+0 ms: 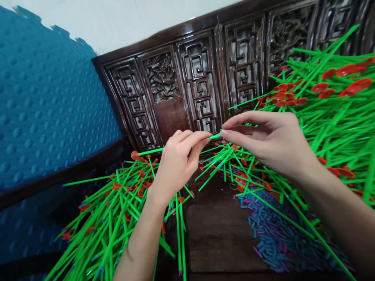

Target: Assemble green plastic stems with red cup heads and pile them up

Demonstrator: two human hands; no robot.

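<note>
left hand (pixel 178 156): bare, centre of frame, slim fingers, smooth rounded back, low knuckles
right hand (pixel 272 136): bare, right of centre, long slender fingers, slim thumb, knuckle ridge rounded
nails: small in frame, detail unclear
left wrist (pixel 158 197): bare, narrower than the hand
left forearm (pixel 140 242): bare down to bottom edge, smooth, slim
mark on left forearm (pixel 129 255): short thin dark curve, lower left of centre; crease, shadow or skin mark, can't tell
right forearm (pixel 334 208): bare out to lower right edge, smooth outline, widens toward edge, partly shaded

No legible text, no brands, no numbers
</note>
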